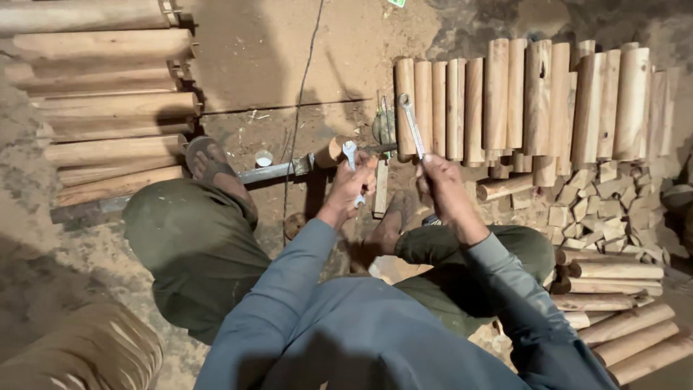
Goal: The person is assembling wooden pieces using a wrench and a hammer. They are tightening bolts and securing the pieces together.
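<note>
Two hands raised, left hand (351, 184) grip around short wrench (351, 153), right hand (442, 189) grip around long wrench (412, 124).

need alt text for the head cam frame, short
A seated person grips a metal spanner in each hand: left hand holds a short spanner, right hand a long spanner pointing up. Rounded wooden billets stand in a row ahead, more stacked at left, small wood offcuts at right.

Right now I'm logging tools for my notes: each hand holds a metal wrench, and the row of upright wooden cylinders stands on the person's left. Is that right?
Not quite. The head view shows the row of upright wooden cylinders on the person's right, not the left. The rest holds: the left hand and the right hand each hold a metal wrench.
</note>
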